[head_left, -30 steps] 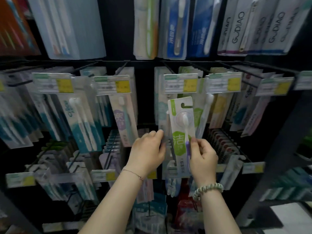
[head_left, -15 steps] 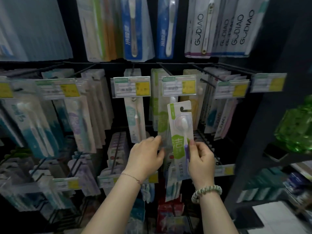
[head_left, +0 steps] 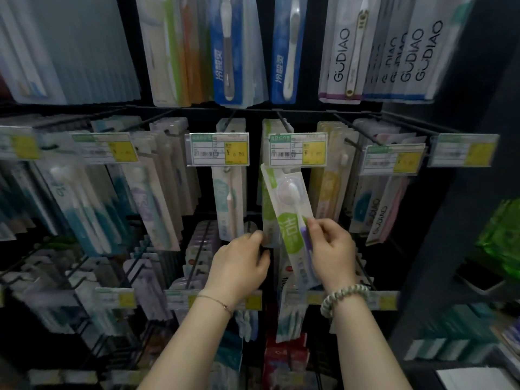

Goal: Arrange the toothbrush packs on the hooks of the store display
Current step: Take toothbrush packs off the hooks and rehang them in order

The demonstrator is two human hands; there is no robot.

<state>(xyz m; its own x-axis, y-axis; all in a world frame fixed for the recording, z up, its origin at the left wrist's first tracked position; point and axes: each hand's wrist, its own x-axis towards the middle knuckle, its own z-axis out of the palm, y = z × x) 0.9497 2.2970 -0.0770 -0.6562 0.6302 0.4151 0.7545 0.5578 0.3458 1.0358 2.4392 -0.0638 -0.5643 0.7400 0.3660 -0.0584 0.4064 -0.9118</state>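
Note:
My right hand [head_left: 332, 250] pinches the lower half of a green-and-white toothbrush pack [head_left: 289, 212]. The pack is tilted, and its top is tucked behind the price tag [head_left: 298, 150] at the end of a black hook [head_left: 282, 121]. Similar green packs [head_left: 267, 192] hang on that hook behind it. My left hand [head_left: 242, 263] is curled at the bottom edge of those hanging packs, fingertips touching them. Whether the pack's hanging hole is on the hook is hidden by the tag.
Neighbouring hooks carry many toothbrush packs with price tags, such as a beige pack [head_left: 229, 198] to the left and yellow packs [head_left: 330, 181] to the right. Rows hang above and below. A dark shelf post [head_left: 455, 192] stands at the right, with green items [head_left: 503, 237] beyond it.
The pack has moved up and tilted; its top, earlier below the price tag, is now behind it. The view has shifted right and both hands rose slightly.

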